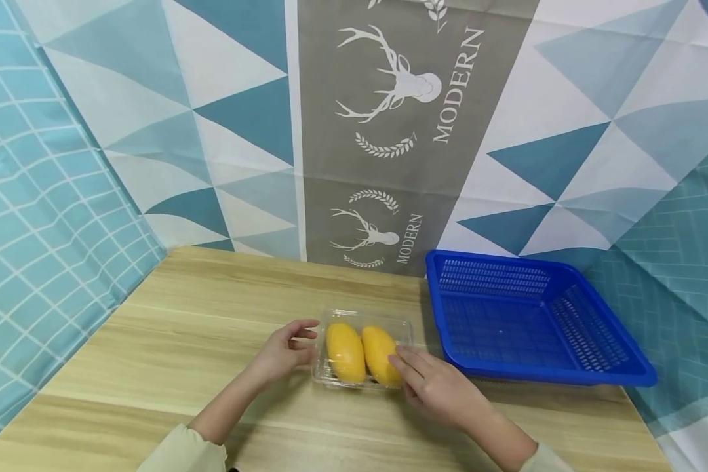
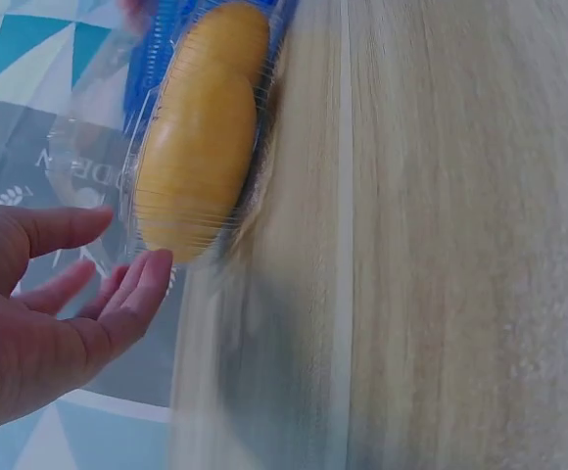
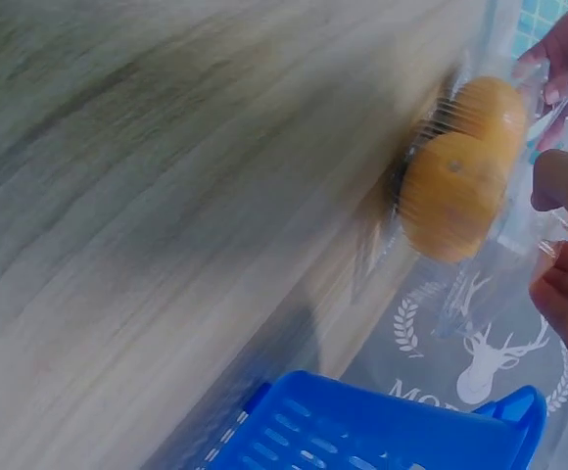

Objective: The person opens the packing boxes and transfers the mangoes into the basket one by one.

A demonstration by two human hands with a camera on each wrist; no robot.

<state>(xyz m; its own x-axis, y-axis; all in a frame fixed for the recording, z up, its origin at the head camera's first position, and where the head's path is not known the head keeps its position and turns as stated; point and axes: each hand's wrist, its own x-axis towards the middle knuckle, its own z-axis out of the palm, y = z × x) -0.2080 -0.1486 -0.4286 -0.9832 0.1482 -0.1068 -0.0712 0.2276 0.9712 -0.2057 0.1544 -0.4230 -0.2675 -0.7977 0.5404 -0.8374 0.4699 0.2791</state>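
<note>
- Flanking a clear, rectangular plastic container (image 1: 362,318) from both sides, two bare hands appear in the lower centre of my head view; the container sits on a pale, wood-grained table (image 1: 153,354).
- Inside it I see two smooth, yellow, oval fruits, side by side: the left fruit (image 1: 345,354) and the right fruit (image 1: 380,355). I cannot tell whether the lid is fully pressed down.
- At the container's left edge is the left hand (image 1: 289,347), thumb and fingers held wide apart; from here I cannot tell whether its fingertips touch the plastic.
- Over the container's right edge lies the right hand (image 1: 439,387), fingers extended onto the plastic beside the right fruit; my right wrist view shows its thumb spread away from the fingers.
- Pale sleeves (image 1: 185,452) enter at the bottom of the frame.
- To the right of centre I see a deep blue, rectangular plastic basket (image 1: 537,372) with slotted sides, near the right hand.
- Across the top hangs a patterned cloth (image 1: 383,151): blue and white triangles, plus a grey band with white deer heads and "MODERN".
</note>
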